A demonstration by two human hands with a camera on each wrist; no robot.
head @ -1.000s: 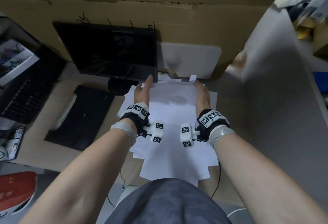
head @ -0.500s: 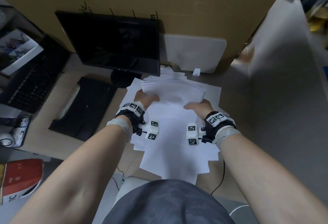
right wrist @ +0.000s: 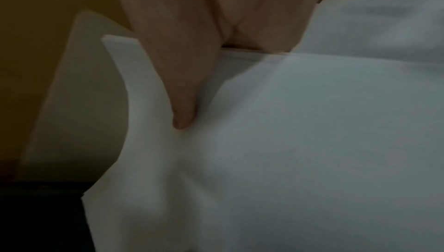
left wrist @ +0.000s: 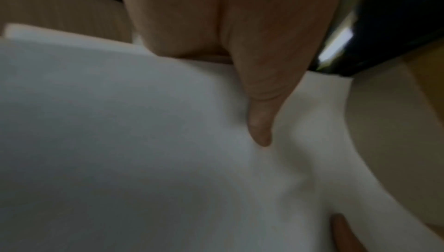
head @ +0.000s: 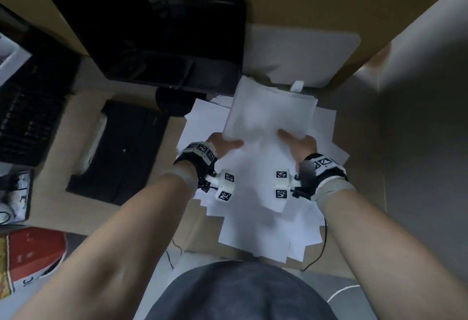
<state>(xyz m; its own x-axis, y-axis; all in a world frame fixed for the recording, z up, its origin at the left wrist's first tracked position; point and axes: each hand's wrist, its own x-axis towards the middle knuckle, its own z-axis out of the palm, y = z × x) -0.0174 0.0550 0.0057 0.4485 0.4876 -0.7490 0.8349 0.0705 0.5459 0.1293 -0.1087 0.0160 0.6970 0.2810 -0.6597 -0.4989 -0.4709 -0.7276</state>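
A stack of white paper sheets is held up by its near edge in front of me, tilted above the desk. My left hand pinches its near left corner and my right hand its near right corner. Both thumbs lie on top and the fingers are hidden beneath. In the left wrist view the thumb presses into the sheet. The right wrist view shows the same with the thumb on the paper. More loose sheets lie fanned out on the desk under my wrists.
A black monitor stands behind the paper to the left, with a black flat device and a keyboard further left. A white panel leans on the cardboard wall. A grey partition closes the right side. A red box sits low left.
My hands drew back from the far sides of the sheets, gathered them, and now hold a stack lifted by its near edge. The camera has tipped downward.
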